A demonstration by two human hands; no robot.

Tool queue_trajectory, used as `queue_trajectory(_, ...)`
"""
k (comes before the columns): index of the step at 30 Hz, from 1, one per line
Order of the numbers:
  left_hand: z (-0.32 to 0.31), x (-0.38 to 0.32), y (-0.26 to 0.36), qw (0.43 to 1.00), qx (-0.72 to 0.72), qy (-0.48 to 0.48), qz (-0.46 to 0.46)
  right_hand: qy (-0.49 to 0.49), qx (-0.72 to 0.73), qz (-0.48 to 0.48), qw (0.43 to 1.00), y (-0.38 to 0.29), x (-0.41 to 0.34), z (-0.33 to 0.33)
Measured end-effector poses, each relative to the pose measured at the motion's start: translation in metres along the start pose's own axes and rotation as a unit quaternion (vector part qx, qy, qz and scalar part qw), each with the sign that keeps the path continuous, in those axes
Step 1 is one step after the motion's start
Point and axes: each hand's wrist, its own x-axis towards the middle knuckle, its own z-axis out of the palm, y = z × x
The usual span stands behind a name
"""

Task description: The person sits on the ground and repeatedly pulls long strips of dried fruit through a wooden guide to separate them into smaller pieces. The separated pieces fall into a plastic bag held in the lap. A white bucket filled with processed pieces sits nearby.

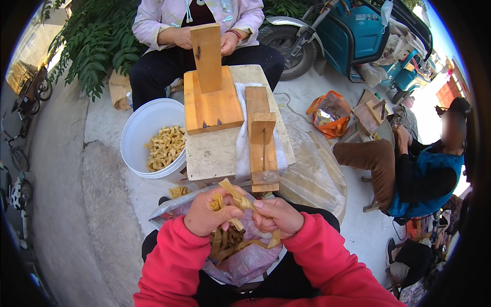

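Note:
My left hand grips pale yellow folded strips, with one short knotted piece between its fingers. A twisted yellow strip runs from it to my right hand, whose thumb and fingers pinch it. The strip's long tail hangs below my right hand. Under both hands, a pinkish plastic sack lies open on my lap, with brown-yellow strips or pieces inside. Just beyond my hands, a wooden tool with a thin metal rod rests on a white cloth. What the strips are made of, I cannot tell.
A small table holds a wooden block with an upright board. Left of it stands a white bucket of knotted yellow pieces. One person sits opposite, another at right. An orange bag stands on the ground.

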Motion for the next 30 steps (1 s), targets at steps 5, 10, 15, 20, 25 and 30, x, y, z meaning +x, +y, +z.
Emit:
queue_trajectory(5, 0.013, -0.002, -0.012, 0.998, -0.038, 0.041, -0.012, 0.07, -0.031, -0.017, 0.997, -0.003, -0.005, 0.006)
queue_trajectory(10, 0.021, 0.011, -0.005, 0.99, -0.058, 0.11, 0.06, 0.233, -0.111, -0.209, 0.943, -0.015, -0.013, -0.003)
queue_trajectory(15, 0.031, 0.058, -0.008, 0.98, 0.061, 0.16, 0.102, 0.388, -0.312, -0.38, 0.78, -0.033, 0.008, -0.015)
queue_trajectory(20, 0.018, 0.075, -0.031, 0.953, 0.133, 0.248, 0.114, 0.514, -0.472, -0.303, 0.649, -0.044, 0.028, -0.024)
queue_trajectory(25, 0.026, 0.041, -0.018, 0.965, 0.076, 0.208, 0.138, 0.412, -0.372, -0.46, 0.693, -0.022, 0.02, -0.024)
queue_trajectory(30, 0.03, 0.011, -0.04, 0.993, -0.022, 0.107, -0.046, 0.113, -0.561, -0.507, 0.645, -0.01, 0.004, 0.011)
